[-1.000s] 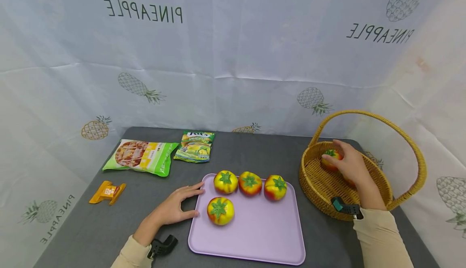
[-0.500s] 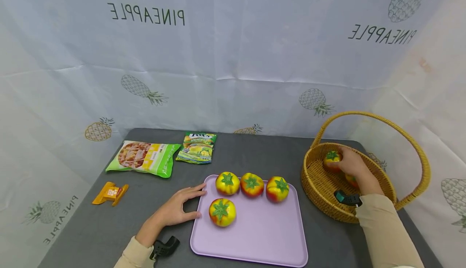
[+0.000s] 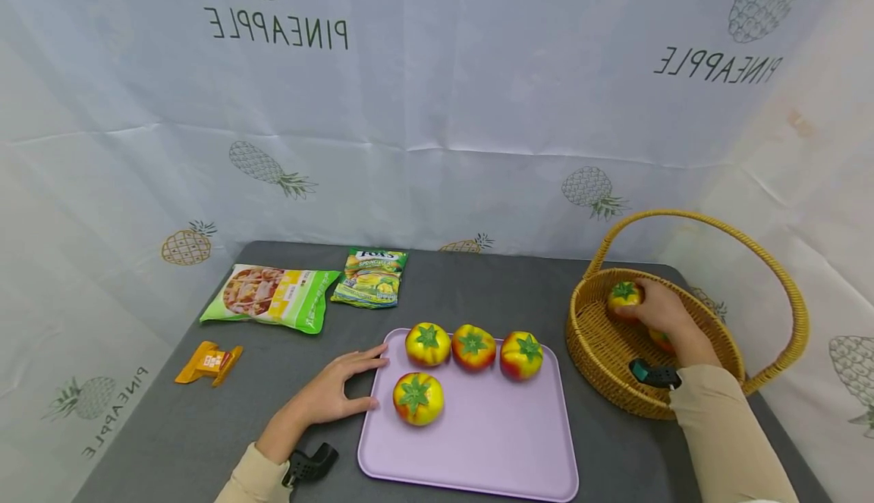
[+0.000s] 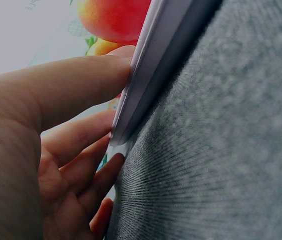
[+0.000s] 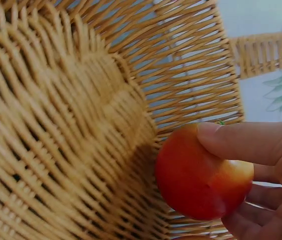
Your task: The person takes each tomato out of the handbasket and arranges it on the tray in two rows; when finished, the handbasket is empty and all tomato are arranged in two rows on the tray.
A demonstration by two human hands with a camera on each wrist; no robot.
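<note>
The right hand (image 3: pixel 658 312) grasps a tomato (image 3: pixel 624 297) inside the basket (image 3: pixel 601 351); the left hand (image 3: pixel 328 393), fingers relaxed, touches the tray's (image 3: pixel 478 442) left edge.

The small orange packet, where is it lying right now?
In the head view the small orange packet lies alone at the table's left edge, in front of the green snack bag and left of the left hand.

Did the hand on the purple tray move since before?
No. The left hand rests on the left edge of the purple tray, beside the front tomato, just as in the earlier head views.
</note>
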